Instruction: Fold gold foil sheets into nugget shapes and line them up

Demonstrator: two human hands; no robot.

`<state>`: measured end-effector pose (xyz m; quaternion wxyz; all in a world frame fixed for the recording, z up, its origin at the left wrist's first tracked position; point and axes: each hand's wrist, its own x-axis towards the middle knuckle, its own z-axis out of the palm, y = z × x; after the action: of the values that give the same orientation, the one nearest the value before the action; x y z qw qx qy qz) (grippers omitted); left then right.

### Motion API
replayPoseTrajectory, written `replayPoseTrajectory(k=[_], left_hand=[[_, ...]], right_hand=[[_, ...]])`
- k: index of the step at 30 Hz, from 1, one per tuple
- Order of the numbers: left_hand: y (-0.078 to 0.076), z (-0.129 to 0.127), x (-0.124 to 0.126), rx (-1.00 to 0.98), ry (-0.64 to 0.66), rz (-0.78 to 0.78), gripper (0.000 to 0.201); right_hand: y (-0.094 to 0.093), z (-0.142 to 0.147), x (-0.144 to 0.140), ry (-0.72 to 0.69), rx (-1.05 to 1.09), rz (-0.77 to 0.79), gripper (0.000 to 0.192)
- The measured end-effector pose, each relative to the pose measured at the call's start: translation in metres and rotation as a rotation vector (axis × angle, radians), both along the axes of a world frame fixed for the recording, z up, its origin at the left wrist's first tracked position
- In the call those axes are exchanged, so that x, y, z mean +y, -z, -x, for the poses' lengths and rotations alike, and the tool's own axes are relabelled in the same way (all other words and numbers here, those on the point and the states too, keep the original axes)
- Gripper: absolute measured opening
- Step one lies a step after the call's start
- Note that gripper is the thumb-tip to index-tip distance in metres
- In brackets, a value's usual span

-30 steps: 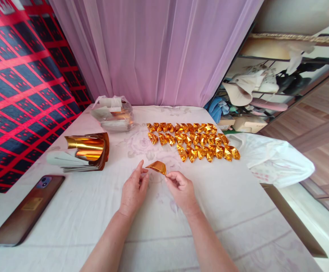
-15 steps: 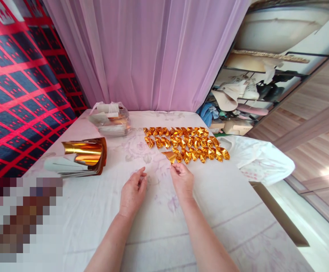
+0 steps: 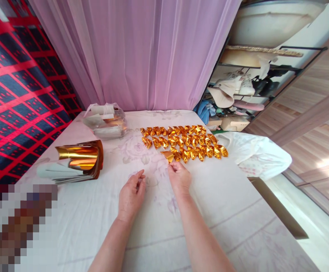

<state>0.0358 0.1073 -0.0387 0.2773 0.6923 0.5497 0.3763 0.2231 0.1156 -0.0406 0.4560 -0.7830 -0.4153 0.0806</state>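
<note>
My right hand [image 3: 178,176] pinches a folded gold foil piece [image 3: 168,156] and holds it at the near left end of the rows of folded gold foil pieces [image 3: 185,142] laid out on the white cloth. My left hand [image 3: 131,195] rests on the cloth a little to the left, fingers loosely apart, holding nothing. A curled stack of gold foil sheets [image 3: 81,158] lies further left on the table.
A clear plastic bag with packets [image 3: 105,121] sits at the back left. A white plastic bag [image 3: 256,155] lies at the right table edge. A pixelated block covers the near left corner. Purple curtain behind, cluttered shelves at the right.
My left hand let go of the gold piece and settled on the cloth. My right hand carried the piece forward to the near edge of the rows.
</note>
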Motion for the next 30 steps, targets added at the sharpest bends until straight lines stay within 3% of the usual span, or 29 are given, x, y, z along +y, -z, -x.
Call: replayPoseTrajectory(k=[6, 12, 21, 30], left_hand=[[0.000, 0.001, 0.001, 0.005, -0.003, -0.011, 0.034], [-0.002, 0.000, 0.000, -0.001, -0.001, -0.010, 0.034], [0.001, 0.001, 0.001, -0.004, 0.003, -0.012, 0.034], [0.002, -0.001, 0.001, -0.023, -0.003, -0.012, 0.034]], right_hand=[[-0.001, 0.001, 0.001, 0.010, -0.028, -0.001, 0.013], [-0.004, 0.002, -0.002, -0.017, -0.031, 0.091, 0.017], [-0.007, 0.001, -0.002, -0.211, -0.447, -0.135, 0.041], [-0.013, 0.007, 0.009, -0.199, -0.492, 0.106, 0.042]])
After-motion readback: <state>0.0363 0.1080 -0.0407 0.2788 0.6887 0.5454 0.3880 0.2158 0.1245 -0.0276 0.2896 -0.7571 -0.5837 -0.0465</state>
